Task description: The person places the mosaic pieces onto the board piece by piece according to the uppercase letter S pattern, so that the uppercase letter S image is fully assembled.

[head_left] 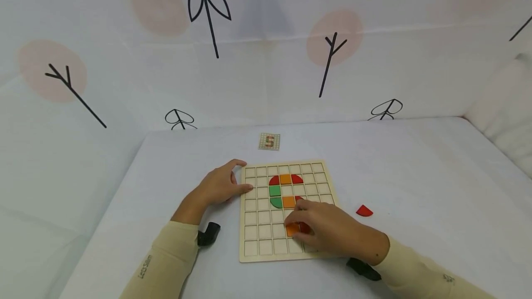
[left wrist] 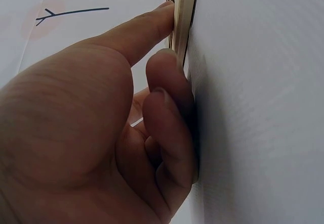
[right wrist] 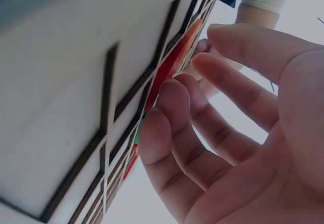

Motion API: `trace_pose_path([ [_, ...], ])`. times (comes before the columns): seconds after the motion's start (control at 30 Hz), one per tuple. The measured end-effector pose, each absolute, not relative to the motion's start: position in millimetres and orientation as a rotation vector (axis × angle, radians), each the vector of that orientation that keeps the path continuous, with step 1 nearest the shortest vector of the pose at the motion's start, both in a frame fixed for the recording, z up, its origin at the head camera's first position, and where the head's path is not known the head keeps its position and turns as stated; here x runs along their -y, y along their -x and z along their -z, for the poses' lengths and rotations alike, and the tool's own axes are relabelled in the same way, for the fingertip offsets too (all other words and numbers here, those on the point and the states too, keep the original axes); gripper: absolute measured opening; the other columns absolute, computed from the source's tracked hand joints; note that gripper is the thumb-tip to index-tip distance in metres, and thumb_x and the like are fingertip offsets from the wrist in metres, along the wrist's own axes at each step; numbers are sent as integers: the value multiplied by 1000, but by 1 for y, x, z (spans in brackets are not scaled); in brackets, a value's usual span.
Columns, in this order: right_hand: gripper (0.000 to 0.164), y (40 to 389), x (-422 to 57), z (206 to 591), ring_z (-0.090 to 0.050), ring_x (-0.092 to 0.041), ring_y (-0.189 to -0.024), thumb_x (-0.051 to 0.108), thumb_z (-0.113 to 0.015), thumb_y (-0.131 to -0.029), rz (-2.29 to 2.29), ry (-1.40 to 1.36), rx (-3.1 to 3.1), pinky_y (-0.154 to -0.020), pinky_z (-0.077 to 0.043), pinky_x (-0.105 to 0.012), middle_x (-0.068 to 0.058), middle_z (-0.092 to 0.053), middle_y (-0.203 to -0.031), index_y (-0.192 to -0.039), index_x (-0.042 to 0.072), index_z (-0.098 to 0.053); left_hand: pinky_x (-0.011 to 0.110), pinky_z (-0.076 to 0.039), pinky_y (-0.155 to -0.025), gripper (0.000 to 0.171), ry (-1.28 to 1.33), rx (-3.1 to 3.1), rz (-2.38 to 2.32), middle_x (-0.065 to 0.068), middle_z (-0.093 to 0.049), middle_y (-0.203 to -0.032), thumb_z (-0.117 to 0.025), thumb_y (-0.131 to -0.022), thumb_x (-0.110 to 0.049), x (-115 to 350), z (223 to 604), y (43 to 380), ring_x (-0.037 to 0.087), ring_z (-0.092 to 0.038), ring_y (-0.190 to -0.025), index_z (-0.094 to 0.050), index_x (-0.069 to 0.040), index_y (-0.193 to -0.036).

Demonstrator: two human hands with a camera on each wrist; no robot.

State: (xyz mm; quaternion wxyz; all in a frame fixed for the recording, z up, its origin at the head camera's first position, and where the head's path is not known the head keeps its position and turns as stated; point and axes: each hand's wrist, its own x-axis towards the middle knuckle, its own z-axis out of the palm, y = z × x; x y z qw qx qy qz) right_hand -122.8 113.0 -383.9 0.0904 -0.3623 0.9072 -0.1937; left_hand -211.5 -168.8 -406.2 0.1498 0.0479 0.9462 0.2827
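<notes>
A wooden grid board [head_left: 251, 233] lies on the white cloth. My left hand [head_left: 220, 182] holds its left edge, thumb over the rim and other fingers curled beside the edge, as the left wrist view shows. Red, orange and green tiles sit in its cells, among them a green square [head_left: 275, 191] and an orange square [head_left: 285, 179]. My right hand [head_left: 328, 227] is over the lower part, its thumb and index fingertips apart around another orange square [head_left: 293, 230]. A red tile [head_left: 305, 228] beside that square is partly covered by the hand.
A loose red quarter-round tile [head_left: 364, 211] lies on the cloth right of the board. Behind the board is a small pattern card [head_left: 269, 141] with an S-like figure on a grid. A patterned cloth backdrop [head_left: 266, 77] rises at the back.
</notes>
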Motion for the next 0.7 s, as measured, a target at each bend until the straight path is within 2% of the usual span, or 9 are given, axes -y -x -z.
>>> trace_pose_path([
  [0.23,22,124,-116,379,-54,-2,-79,29,-77,-88,602,1100,-2731,-70,-49,-22,8,-63,-101,-109,22,-75,30,-39,-58,73,-126,-2719,-807,3,-61,-77,-78,-84,-47,168,405,211,16,-54,-58,-45,-28,-146],
  [0.37,23,125,-120,374,-59,-5,-83,28,-78,-88,587,1112,-2768,-74,-53,-24,5,-65,-105,-110,21,-75,30,-39,-58,73,-117,-2710,-812,3,-61,-77,-78,-84,-47,167,404,210,16,-54,-58,-45,-28,-146],
  [0.57,25,130,-132,358,-55,-1,-74,22,-78,-87,619,1014,-2806,-65,-49,-18,4,-64,-104,-112,19,-75,30,-39,-58,74,-114,-2697,-826,3,-61,-77,-79,-83,-47,167,405,210,16,-54,-58,-45,-29,-146],
  [0.7,26,133,-144,351,-56,-4,-76,24,-78,-87,595,906,-2867,-64,-49,-18,4,-65,-105,-112,20,-74,30,-39,-58,74,-111,-2704,-826,3,-61,-77,-79,-83,-48,168,405,210,16,-54,-57,-46,-29,-146],
])
